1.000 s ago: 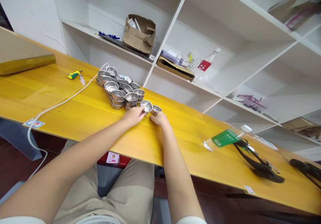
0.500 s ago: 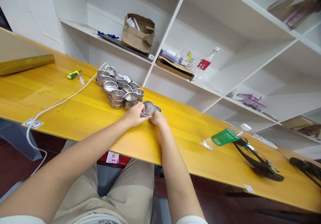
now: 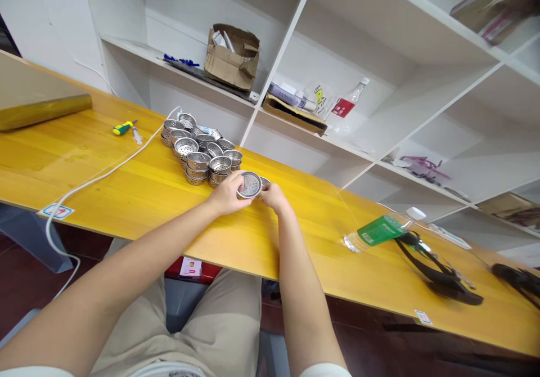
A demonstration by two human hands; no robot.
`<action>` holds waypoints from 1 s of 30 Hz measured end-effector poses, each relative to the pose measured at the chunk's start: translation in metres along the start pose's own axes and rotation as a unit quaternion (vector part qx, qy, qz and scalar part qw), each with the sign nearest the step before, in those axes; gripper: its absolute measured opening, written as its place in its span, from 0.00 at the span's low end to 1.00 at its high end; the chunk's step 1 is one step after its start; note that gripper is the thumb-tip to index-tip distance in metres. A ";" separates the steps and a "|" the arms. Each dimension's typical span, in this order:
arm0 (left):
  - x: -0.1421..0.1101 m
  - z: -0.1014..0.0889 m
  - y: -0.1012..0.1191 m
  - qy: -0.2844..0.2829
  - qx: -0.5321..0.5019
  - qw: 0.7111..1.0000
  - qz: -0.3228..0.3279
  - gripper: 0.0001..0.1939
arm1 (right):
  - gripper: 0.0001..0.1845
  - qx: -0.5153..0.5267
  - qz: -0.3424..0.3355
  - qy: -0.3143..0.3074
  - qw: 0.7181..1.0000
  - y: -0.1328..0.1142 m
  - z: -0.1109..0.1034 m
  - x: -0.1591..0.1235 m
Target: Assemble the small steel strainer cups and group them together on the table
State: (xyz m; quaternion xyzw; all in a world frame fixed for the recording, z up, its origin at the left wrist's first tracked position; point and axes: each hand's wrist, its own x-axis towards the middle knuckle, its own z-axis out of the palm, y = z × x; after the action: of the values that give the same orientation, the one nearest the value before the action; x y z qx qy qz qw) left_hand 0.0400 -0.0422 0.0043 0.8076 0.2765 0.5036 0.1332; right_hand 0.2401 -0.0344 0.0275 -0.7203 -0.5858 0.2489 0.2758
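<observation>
A shallow metal strainer cup (image 3: 251, 184) with a perforated base is tilted in my left hand (image 3: 228, 193), its open mouth facing me. The thumb is inside the rim and the fingers are underneath. My right hand (image 3: 274, 197) is closed in a pinch at the right side of this cup, where a second strainer cup (image 3: 265, 181) shows partly behind the fingers. Which of the two rims the fingertips grip is hard to tell. Left of the hands, several more strainer cups (image 3: 197, 161) are stacked in close piles on the table.
On the yellow table (image 3: 139, 202) lie a white cable (image 3: 105, 169), a screwdriver (image 3: 123, 128) and, on the right, a green-labelled bottle (image 3: 379, 230) beside a black strap-like item (image 3: 439, 278). White shelving (image 3: 291, 39) behind holds a torn cardboard box (image 3: 232, 56).
My right hand has shifted slightly to the right, and its fingertips now show at the cup's edge. The cup in my left hand is turned a little more toward me.
</observation>
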 end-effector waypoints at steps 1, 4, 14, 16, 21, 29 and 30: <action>0.000 0.000 0.000 -0.001 0.000 1.000 -0.003 0.16 | 0.06 0.043 0.003 -0.002 0.999 0.000 -0.002 -0.001; 0.000 -0.001 -0.001 -0.008 0.003 1.000 -0.015 0.17 | 0.05 0.173 0.006 -0.029 0.985 -0.002 -0.008 -0.005; -0.003 0.005 -0.016 0.043 0.031 0.998 -0.019 0.40 | 0.07 0.426 0.025 -0.106 0.898 -0.009 -0.014 -0.011; -0.003 0.005 -0.017 0.035 0.042 0.998 -0.013 0.42 | 0.07 0.457 0.017 -0.102 0.883 -0.010 -0.015 -0.011; -0.001 0.003 -0.017 0.033 0.070 0.997 -0.001 0.36 | 0.10 0.508 -0.004 -0.092 0.857 -0.007 -0.016 -0.004; 0.000 0.000 -0.023 0.071 0.061 0.994 0.048 0.32 | 0.21 0.470 -0.091 -0.103 0.872 -0.022 -0.017 -0.016; 0.000 0.000 -0.023 0.075 0.054 0.994 0.056 0.31 | 0.22 0.467 -0.105 -0.125 0.869 -0.025 -0.016 -0.019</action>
State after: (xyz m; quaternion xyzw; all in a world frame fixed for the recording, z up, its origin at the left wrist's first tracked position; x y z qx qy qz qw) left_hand 0.0326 -0.0234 -0.0070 0.7878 0.2674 0.5534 0.0399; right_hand 0.2293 -0.0510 0.0568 -0.4046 -0.5026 0.5514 0.5289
